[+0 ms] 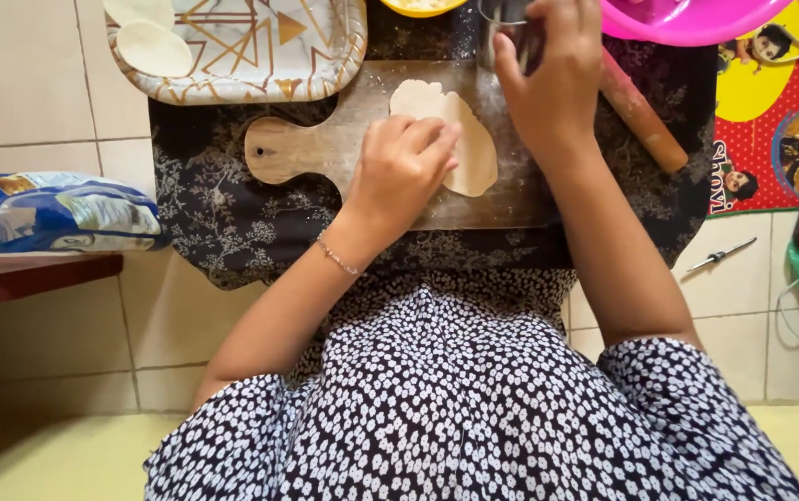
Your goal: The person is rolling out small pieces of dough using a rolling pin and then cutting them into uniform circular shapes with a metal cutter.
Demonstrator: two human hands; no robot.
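A rolled dough sheet [460, 139] is laid on the wooden board [325, 139], pinned under the left hand [404, 167], fingers curled. A metal cup [506, 37] is gripped by the right hand [553, 79], far side. A blue-white bag [56, 211] is parked far left.

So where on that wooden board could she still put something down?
The handle end of the wooden board is bare, left of the left hand. The dark cloth below it is free too. Around the dough, the right hand and the rolling pin it is crowded.
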